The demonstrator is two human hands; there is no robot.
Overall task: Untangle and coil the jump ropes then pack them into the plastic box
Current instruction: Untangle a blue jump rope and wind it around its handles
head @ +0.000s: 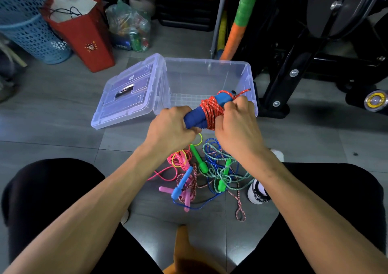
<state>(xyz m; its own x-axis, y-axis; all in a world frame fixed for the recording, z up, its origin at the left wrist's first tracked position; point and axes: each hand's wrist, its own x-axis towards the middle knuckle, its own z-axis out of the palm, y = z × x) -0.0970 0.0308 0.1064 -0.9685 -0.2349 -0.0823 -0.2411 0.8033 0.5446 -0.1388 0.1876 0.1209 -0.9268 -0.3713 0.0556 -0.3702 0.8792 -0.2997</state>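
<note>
I hold a jump rope with blue foam handles (223,97) and a red speckled cord (211,111) wound tightly round them, over the near rim of the clear plastic box (210,72). My left hand (171,124) grips the near ends of the handles. My right hand (235,120) pinches the red cord at the coil, and its loose tip sticks up past my fingers. On the floor between my knees lies a tangle of jump ropes (201,175): pink, yellow, blue and green-white cords with green, blue and pink handles.
The box's hinged lid (128,93) lies open to the left. A red paper bag (84,30), a blue basket (27,26) and a plastic bag stand at the back left. Black exercise equipment (315,42) crowds the right. My shoe (257,191) rests by the tangle.
</note>
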